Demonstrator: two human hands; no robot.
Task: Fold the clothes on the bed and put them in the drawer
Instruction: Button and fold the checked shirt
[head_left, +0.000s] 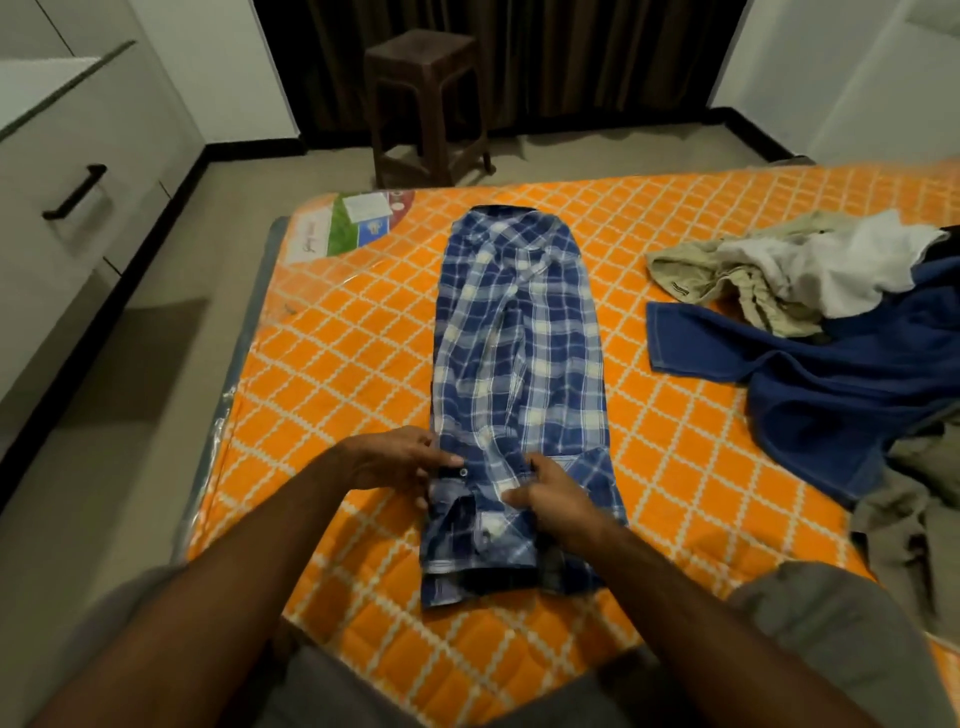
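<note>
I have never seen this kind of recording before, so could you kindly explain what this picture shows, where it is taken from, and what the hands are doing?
There is no machine here: a person wears one wide-angle camera on the head, looking forward and down at their own bare arms. On the orange patterned mattress lies a blue checked shirt, already folded into a long narrow strip. The left hand pinches the shirt's near left edge, and the right hand has its grip on the cloth beside it. To the right waits a pile of unfolded clothes. A brown stool stands beyond the bed, and a cabinet with a black handle is at the left.
</note>
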